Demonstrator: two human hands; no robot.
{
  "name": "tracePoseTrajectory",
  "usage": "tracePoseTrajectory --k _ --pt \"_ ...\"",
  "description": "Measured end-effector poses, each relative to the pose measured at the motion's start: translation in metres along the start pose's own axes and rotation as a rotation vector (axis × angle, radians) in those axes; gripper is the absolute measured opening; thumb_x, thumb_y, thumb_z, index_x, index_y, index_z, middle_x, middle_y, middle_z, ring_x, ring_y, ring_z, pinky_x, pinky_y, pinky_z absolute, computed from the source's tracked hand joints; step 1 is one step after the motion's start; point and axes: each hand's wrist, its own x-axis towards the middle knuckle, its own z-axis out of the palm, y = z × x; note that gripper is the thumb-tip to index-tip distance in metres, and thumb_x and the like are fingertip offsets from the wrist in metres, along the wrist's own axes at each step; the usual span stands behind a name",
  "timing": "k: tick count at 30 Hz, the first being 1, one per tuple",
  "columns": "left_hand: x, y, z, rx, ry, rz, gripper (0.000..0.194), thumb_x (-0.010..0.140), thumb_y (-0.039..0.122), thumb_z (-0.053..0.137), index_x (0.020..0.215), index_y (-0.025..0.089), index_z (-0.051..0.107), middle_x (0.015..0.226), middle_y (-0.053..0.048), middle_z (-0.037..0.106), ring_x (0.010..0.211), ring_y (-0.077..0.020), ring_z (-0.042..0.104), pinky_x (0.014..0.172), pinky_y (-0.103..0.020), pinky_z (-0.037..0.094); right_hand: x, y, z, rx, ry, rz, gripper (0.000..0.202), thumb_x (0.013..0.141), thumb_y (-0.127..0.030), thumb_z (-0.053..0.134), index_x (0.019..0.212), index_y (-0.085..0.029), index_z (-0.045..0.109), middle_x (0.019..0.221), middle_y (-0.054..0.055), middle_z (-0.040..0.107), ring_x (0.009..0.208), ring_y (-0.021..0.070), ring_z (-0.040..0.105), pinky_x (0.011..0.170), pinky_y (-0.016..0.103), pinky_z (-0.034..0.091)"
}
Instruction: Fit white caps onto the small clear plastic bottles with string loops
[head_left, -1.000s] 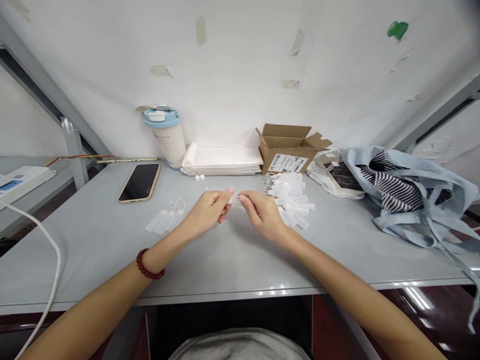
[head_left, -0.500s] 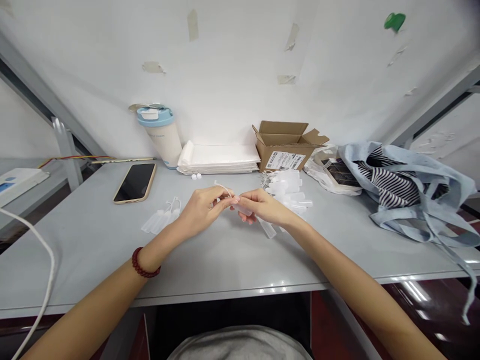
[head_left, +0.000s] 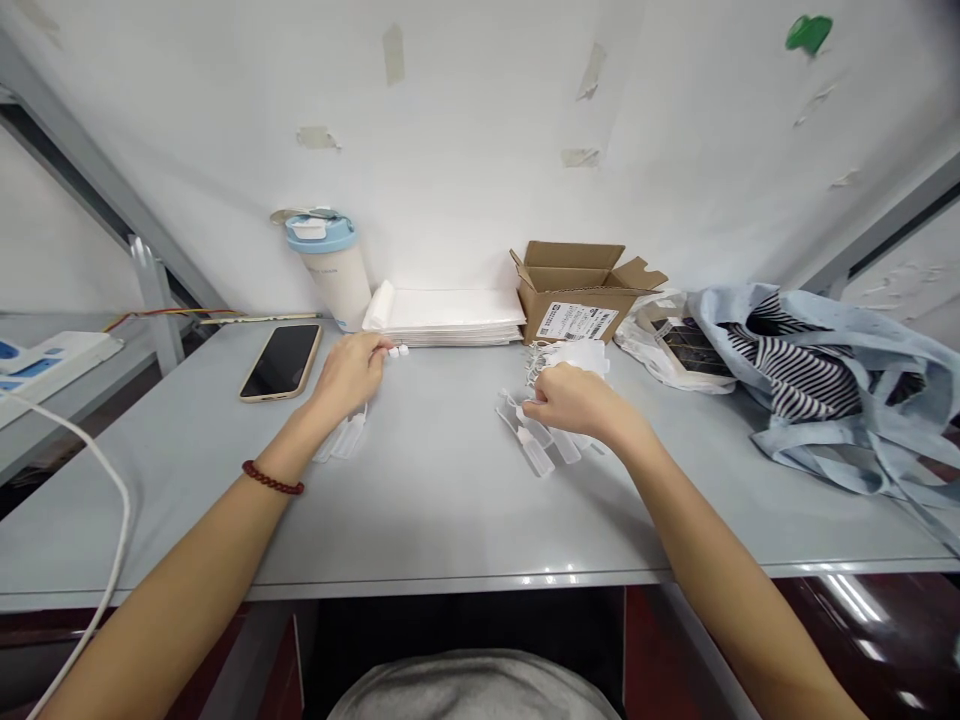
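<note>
My left hand (head_left: 351,372) is closed, its fingertips at the small white pieces (head_left: 403,351) in front of the white stack; what it pinches is too small to make out. Below that hand lie a few translucent tags with loops (head_left: 349,436). On the right, my right hand (head_left: 571,398) has its fingers curled over the pile of translucent tags (head_left: 581,355); its fingertips are partly hidden, and whether a tag is between them does not show. Several tags with white loops (head_left: 536,455) lie just left of and below that hand.
A phone (head_left: 280,362) and a blue-lidded cup (head_left: 334,270) stand left of the white stack (head_left: 450,315). Behind the tag pile is an open cardboard box (head_left: 574,295). A plastic bag (head_left: 660,345) and a blue cloth bag (head_left: 810,370) lie right. A white cable (head_left: 124,510) runs at left.
My hands have moved apart from the middle, where they held a tag together. My left hand went left and back to the small white pieces, my right hand right to the pile.
</note>
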Motion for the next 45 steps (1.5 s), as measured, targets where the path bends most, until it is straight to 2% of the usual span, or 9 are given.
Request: tracePoseTrajectory --k 4,10,16,24,30,34,39,43,45 --pt "0.006 -0.011 -0.001 0.007 -0.029 0.024 0.035 0.082 0.015 0.036 0.097 0.015 0.067 0.107 -0.011 0.069 0.103 -0.0272 0.06 0.092 -0.042 0.044 -0.006 0.001 -0.003 -0.027 -0.061 0.029 0.023 0.077 -0.024 0.05 0.055 -0.017 0.051 0.06 0.007 0.055 0.055 0.0177 0.053 0.05 0.028 0.024" --pt "0.012 -0.017 0.001 -0.045 -0.092 0.087 0.04 0.08 0.012 0.034 0.1 0.015 0.068 0.114 -0.011 0.067 0.108 -0.0283 0.059 0.095 -0.044 0.044 -0.007 -0.002 -0.004 -0.088 0.045 0.081 0.025 0.084 -0.024 0.046 0.065 -0.014 0.06 0.07 0.012 0.062 0.065 0.0224 0.059 0.052 0.029 0.025" --pt "0.018 -0.016 0.007 -0.114 -0.106 0.127 0.039 0.078 0.014 0.036 0.097 0.019 0.069 0.113 -0.009 0.068 0.108 -0.025 0.06 0.099 -0.039 0.042 -0.003 -0.009 0.0 -0.055 0.102 0.066 0.03 0.085 -0.022 0.042 0.061 -0.015 0.058 0.065 0.011 0.059 0.06 0.0199 0.056 0.052 0.029 0.023" --pt "0.019 -0.023 0.012 -0.113 -0.151 0.062 0.027 0.073 0.026 0.049 0.09 0.019 0.07 0.093 -0.009 0.071 0.079 -0.024 0.064 0.081 -0.036 0.048 -0.001 -0.019 0.004 0.05 0.155 0.044 0.032 0.087 -0.026 0.041 0.056 -0.018 0.045 0.054 0.004 0.049 0.052 0.0151 0.044 0.05 0.028 0.02" --pt "0.018 -0.033 0.016 -0.121 -0.139 0.006 0.02 0.069 0.022 0.052 0.079 0.019 0.07 0.075 -0.008 0.069 0.07 -0.024 0.063 0.074 -0.035 0.048 0.001 -0.027 0.014 0.211 0.255 -0.005 0.03 0.088 -0.031 0.043 0.06 -0.019 0.044 0.053 0.001 0.049 0.05 0.0127 0.039 0.051 0.026 0.022" --pt "0.016 -0.029 0.011 -0.146 -0.116 -0.024 0.015 0.071 0.023 0.056 0.078 0.019 0.069 0.07 -0.006 0.068 0.069 -0.023 0.062 0.07 -0.032 0.047 0.0 -0.036 0.019 0.352 0.28 -0.091 0.031 0.087 -0.031 0.045 0.06 -0.019 0.046 0.051 -0.001 0.048 0.048 0.0112 0.038 0.052 0.025 0.024" --pt "0.013 -0.007 -0.005 -0.163 -0.039 -0.047 0.018 0.077 0.029 0.057 0.084 0.016 0.068 0.077 -0.007 0.068 0.073 -0.0214 0.062 0.073 -0.03 0.046 0.0 -0.071 0.019 0.577 0.167 -0.261 0.027 0.086 -0.031 0.048 0.064 -0.017 0.054 0.055 -0.001 0.054 0.05 0.0097 0.042 0.053 0.023 0.028" --pt "0.008 0.003 -0.016 -0.154 0.045 -0.044 0.023 0.079 0.03 0.056 0.089 0.012 0.067 0.084 -0.009 0.069 0.074 -0.0213 0.061 0.074 -0.031 0.045 0.018 -0.119 0.019 0.53 0.113 -0.332 0.029 0.086 -0.03 0.047 0.061 -0.016 0.055 0.059 0.002 0.058 0.054 0.0108 0.047 0.054 0.024 0.029" --pt "0.006 0.002 -0.019 -0.158 0.077 -0.043 0.023 0.079 0.03 0.055 0.089 0.013 0.066 0.085 -0.009 0.069 0.075 -0.021 0.061 0.074 -0.031 0.045 0.033 -0.14 0.021 0.474 0.072 -0.345 0.037 0.085 -0.039 0.047 0.056 -0.017 0.053 0.057 0.004 0.057 0.054 0.0129 0.048 0.051 0.025 0.027"
